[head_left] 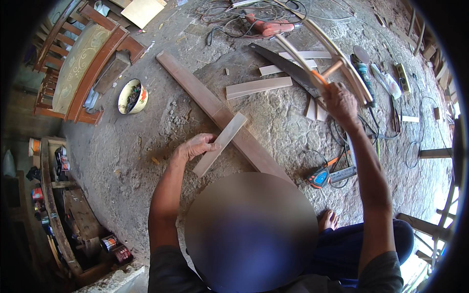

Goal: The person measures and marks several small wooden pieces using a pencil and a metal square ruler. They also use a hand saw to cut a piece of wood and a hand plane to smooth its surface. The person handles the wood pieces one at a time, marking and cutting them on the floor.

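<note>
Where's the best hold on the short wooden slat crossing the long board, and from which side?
Probably pinch the short wooden slat across its long edges, along the lower-left half, coming from the left. It is narrow and flat, and that half juts past the long board, leaving both edges reachable; the left hand grips there.

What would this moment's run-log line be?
Left hand: holding short wooden strip over long board | Right hand: by dark saw blade | grip unclear
</note>
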Demonstrator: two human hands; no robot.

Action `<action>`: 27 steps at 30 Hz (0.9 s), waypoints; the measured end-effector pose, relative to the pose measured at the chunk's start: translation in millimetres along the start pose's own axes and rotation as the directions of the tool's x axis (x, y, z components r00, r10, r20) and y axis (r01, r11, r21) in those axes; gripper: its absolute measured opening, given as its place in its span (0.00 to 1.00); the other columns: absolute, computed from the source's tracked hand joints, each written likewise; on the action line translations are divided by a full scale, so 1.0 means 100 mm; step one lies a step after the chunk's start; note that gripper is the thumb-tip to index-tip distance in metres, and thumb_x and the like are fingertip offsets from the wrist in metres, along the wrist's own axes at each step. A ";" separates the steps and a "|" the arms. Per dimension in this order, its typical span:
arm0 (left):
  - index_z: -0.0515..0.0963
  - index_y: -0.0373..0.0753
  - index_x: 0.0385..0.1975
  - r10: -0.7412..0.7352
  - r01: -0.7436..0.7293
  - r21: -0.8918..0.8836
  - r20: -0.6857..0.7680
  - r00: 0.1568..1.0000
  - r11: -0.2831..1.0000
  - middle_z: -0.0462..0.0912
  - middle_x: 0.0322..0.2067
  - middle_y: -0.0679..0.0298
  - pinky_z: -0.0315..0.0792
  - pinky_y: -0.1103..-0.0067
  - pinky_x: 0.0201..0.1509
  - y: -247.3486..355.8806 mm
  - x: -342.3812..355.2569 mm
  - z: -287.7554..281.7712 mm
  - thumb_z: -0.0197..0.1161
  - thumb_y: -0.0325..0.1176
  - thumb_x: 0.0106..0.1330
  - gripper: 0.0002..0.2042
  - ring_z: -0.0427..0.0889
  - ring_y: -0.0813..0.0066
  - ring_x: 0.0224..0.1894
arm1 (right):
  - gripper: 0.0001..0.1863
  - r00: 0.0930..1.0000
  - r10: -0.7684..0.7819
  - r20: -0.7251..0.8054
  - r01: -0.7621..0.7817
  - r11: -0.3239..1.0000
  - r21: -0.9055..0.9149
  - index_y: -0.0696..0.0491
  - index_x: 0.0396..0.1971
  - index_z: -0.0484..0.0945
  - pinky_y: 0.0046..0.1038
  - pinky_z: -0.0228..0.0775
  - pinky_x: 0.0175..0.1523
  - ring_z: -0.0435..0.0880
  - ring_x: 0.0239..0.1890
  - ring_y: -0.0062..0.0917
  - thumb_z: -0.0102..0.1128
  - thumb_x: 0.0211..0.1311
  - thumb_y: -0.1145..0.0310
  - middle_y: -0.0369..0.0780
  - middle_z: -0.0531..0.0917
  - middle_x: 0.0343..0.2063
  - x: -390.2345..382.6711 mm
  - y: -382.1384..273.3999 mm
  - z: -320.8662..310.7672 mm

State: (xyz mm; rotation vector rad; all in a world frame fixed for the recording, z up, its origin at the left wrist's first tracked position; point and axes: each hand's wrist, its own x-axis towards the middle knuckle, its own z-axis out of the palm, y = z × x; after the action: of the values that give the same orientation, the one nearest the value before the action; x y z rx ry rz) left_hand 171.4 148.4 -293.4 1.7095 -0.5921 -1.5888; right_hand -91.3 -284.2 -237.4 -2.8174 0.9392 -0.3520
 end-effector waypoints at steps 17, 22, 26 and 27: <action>0.73 0.35 0.64 -0.162 0.162 -0.023 -0.026 0.986 0.987 0.80 0.57 0.63 0.63 0.73 0.69 0.11 0.25 -0.30 0.75 0.53 0.62 0.37 0.74 0.74 0.60 | 0.18 0.971 0.232 -0.055 -0.233 0.972 -0.019 0.44 0.56 0.79 0.47 0.78 0.42 0.86 0.42 0.46 0.55 0.73 0.54 0.47 0.83 0.47 0.01 0.48 0.46; 0.72 0.34 0.64 -0.190 0.190 0.000 0.017 0.982 0.982 0.79 0.59 0.59 0.61 0.72 0.71 0.17 0.24 -0.30 0.73 0.55 0.62 0.38 0.73 0.71 0.63 | 0.15 1.000 -0.003 -0.008 0.004 0.997 0.075 0.42 0.57 0.77 0.44 0.79 0.40 0.85 0.41 0.42 0.53 0.72 0.64 0.42 0.78 0.43 -0.22 -0.27 0.68; 0.71 0.32 0.65 -0.179 0.176 0.055 0.047 0.983 0.983 0.79 0.59 0.56 0.65 0.71 0.69 0.21 0.24 -0.31 0.69 0.54 0.65 0.36 0.74 0.70 0.62 | 0.19 0.992 -0.129 -0.008 0.128 0.991 -0.037 0.48 0.57 0.78 0.40 0.67 0.57 0.76 0.56 0.34 0.55 0.67 0.70 0.38 0.79 0.51 -0.29 -0.63 0.88; 0.71 0.32 0.64 -0.190 0.187 0.070 0.037 0.981 0.980 0.79 0.58 0.56 0.65 0.71 0.69 0.23 0.25 -0.31 0.69 0.54 0.66 0.36 0.74 0.70 0.61 | 0.19 0.978 -0.200 -0.065 0.200 0.980 -0.008 0.48 0.59 0.77 0.40 0.70 0.55 0.79 0.52 0.33 0.55 0.70 0.69 0.40 0.80 0.53 -0.30 -0.69 0.90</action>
State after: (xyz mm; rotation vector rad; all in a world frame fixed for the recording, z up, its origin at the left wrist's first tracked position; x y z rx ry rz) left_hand 208.5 121.6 -292.9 1.8301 -0.5222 -1.7591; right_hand -50.8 -205.3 -313.7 -2.9251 0.6668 -0.4705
